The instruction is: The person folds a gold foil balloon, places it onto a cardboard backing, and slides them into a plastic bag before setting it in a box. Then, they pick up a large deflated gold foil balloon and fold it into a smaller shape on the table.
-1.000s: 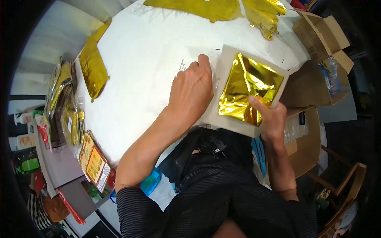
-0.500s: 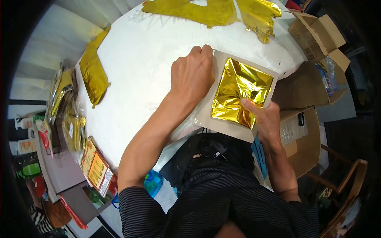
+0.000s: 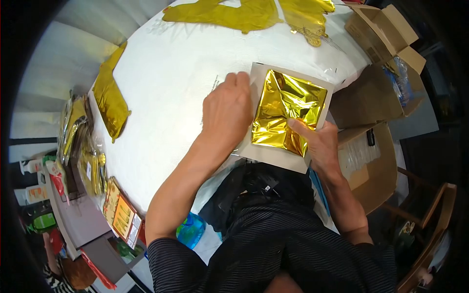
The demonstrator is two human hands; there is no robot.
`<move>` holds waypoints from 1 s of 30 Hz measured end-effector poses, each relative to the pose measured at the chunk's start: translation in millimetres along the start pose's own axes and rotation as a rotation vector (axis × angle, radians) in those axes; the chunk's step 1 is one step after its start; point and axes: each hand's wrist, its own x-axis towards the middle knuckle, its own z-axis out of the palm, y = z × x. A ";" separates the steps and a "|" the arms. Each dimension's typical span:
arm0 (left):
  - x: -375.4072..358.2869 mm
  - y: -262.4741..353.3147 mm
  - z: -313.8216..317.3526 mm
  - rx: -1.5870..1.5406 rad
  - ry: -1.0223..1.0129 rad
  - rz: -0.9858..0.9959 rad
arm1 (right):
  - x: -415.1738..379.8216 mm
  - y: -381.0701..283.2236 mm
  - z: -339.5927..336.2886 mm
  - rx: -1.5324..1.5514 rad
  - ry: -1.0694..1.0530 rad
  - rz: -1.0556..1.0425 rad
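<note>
A folded gold foil balloon (image 3: 293,105) lies flat on a pale card (image 3: 278,155) in front of me. My right hand (image 3: 317,141) grips the card's lower right side, thumb pressed on the foil and fingers behind. Closed at the card's left edge is my left hand (image 3: 227,107), its fingertips turned out of sight. Beside it, small dark print shows on what looks like a clear plastic bag (image 3: 215,88), which this hand seems to pinch; the bag's outline is hard to make out against the white table.
Flat gold foil balloons (image 3: 224,14) lie along the far edge of the white table (image 3: 166,97), another (image 3: 110,93) at left. Packaged foil pieces (image 3: 75,127) and a "FALL" sign pack (image 3: 122,215) sit at left. Open cardboard boxes (image 3: 366,105) stand right, near a wooden chair (image 3: 430,234).
Both hands and the card with the gold balloon have shifted slightly left in view. Print now shows left of my left hand. The view itself has also moved a little.
</note>
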 end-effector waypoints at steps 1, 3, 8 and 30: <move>-4.1 -1.9 -7.4 -0.025 -0.057 -0.054 | 1.2 2.9 -1.2 -0.008 -0.001 -0.008; -9.7 1.6 -14.5 -0.051 -0.118 -0.098 | 1.1 4.5 -2.2 -0.010 0.006 -0.016; -15.5 19.4 -22.6 -0.066 -0.148 -0.096 | 1.2 7.3 7.7 -0.062 -0.030 -0.062; -23.5 22.1 -19.2 -0.028 -0.134 -0.017 | -25.4 5.1 -30.3 -0.261 -0.298 0.199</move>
